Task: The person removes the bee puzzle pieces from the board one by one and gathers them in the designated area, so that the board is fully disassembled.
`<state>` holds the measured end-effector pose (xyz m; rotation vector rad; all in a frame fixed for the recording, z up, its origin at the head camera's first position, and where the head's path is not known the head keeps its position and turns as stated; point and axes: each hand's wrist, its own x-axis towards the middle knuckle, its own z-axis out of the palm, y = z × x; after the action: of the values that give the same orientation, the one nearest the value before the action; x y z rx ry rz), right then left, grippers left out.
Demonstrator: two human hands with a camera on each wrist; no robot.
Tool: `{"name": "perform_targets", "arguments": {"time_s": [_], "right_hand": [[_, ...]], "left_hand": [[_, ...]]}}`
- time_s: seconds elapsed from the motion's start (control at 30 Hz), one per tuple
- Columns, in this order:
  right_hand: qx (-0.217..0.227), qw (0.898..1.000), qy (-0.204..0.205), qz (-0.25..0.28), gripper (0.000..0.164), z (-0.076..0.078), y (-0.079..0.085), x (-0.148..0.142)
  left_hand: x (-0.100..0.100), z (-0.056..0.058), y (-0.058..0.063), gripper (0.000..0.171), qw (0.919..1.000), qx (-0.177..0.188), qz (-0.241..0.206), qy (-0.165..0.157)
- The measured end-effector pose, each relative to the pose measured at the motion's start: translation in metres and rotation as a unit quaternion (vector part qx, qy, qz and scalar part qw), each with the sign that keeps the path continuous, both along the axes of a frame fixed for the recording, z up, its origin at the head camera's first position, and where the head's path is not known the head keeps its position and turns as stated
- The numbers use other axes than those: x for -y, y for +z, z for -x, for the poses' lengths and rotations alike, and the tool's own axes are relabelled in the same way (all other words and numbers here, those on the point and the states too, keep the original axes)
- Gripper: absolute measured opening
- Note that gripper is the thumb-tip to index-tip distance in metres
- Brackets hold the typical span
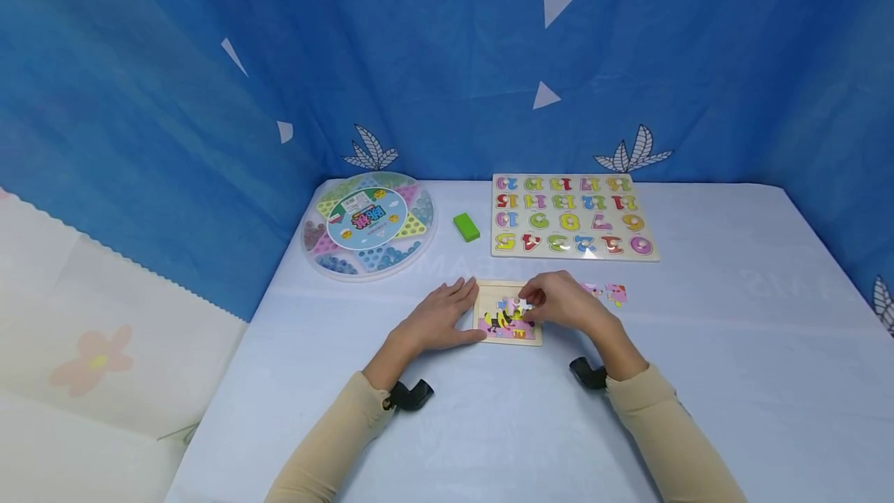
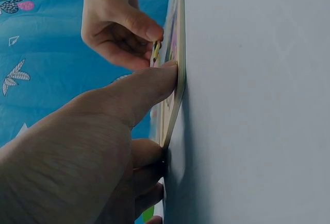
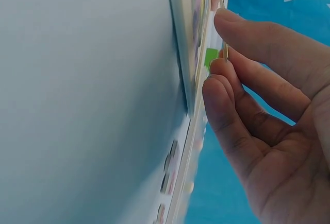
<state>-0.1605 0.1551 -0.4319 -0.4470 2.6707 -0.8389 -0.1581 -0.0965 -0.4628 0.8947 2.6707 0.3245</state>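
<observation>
A small wooden jigsaw tray (image 1: 497,284) lies on the table, partly filled with pink pieces and a yellow-and-black picture. My left hand (image 1: 441,318) rests along its left side, fingers stretched toward the far corner and thumb pressing on the near part of the rim. Over the tray's right side, my right hand (image 1: 567,301) pinches a jigsaw piece (image 3: 225,50) between thumb and fingertips. In the right wrist view that thin piece is held on edge, off the board. Loose pink pieces (image 1: 617,293) lie just beyond the right hand, one partly hidden by it.
Behind the tray stands a wooden number board (image 1: 646,247) with colourful numerals. A green block (image 1: 466,227) lies to its left. Farther left is a round, clear-lidded game box (image 1: 335,270) with coloured beads. A blue curtain (image 1: 447,60) hangs behind the table.
</observation>
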Motion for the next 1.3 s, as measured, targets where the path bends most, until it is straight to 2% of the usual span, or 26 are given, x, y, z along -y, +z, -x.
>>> {"name": "perform_targets", "arguments": {"time_s": [0.7, 1.3], "right_hand": [[-0.007, 1.000, -0.024, -0.018, 0.033, -0.011, 0.000, -0.032], [0.029, 0.998, -0.050, -0.035, 0.034, -0.013, 0.002, -0.050]], "left_hand": [[-0.001, -0.001, 0.000, 0.089, 0.9999, 0.010, 0.003, 0.007], [-0.002, -0.001, 0.002, 0.089, 0.9999, 0.010, 0.009, 0.009]]}}
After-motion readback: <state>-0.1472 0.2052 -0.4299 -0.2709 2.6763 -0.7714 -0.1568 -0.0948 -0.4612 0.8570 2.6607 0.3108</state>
